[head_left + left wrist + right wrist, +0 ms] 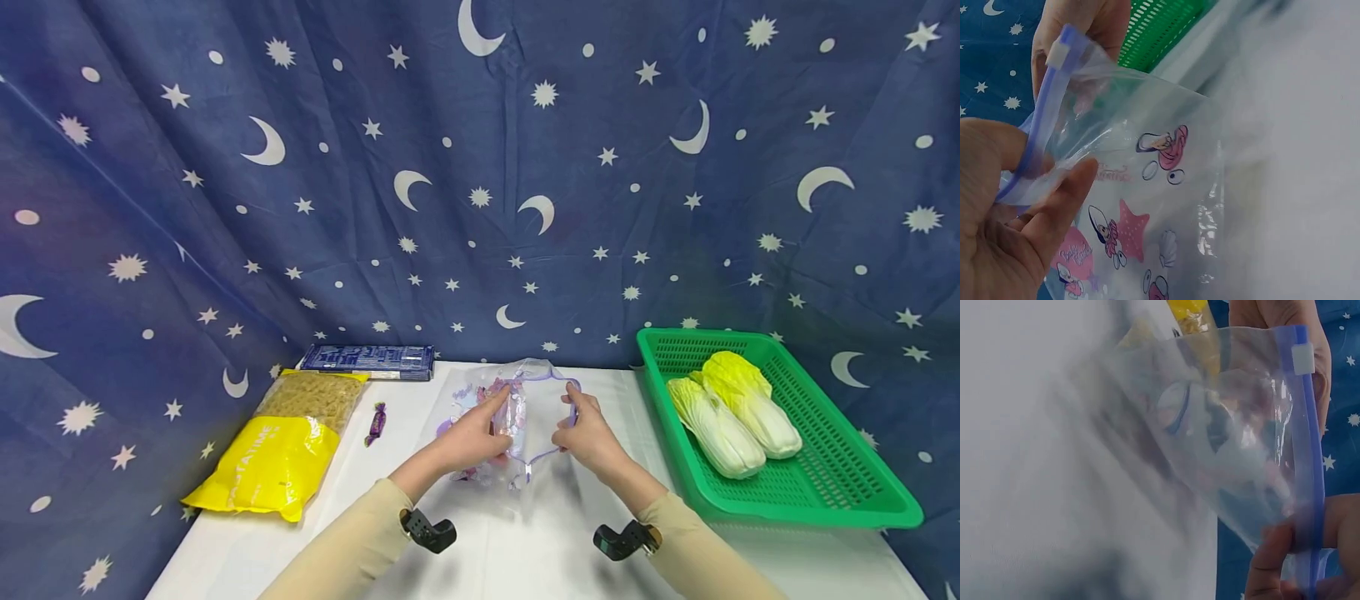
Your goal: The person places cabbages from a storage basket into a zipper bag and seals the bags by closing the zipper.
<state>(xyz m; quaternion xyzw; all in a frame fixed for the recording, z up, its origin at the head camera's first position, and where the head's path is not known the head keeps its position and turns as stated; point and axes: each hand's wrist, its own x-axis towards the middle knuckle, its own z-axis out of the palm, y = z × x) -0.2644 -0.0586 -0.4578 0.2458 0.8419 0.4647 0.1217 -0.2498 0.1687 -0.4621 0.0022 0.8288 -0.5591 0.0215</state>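
Note:
A clear zip bag [468, 396] with pink and purple cartoon prints is held over the white table, its purple-edged mouth spread wide between both hands. My left hand [471, 435] pinches the left side of the mouth between thumb and fingers. On the opposite side, my right hand [594, 435] pinches the other purple edge. A white slider [1058, 55] sits at one end of the zip strip in the left wrist view. Printed on the bag's wall is a pink starfish [1133, 230]. Through the film, no item shows inside the bag.
To the right, a green basket [862, 492] holds two Chinese cabbages [738, 417]. At the left lies a yellow pasta bag [273, 462], with a purple-wrapped candy [376, 424] beside it. A dark blue packet [371, 361] rests by the star-patterned curtain [465, 250].

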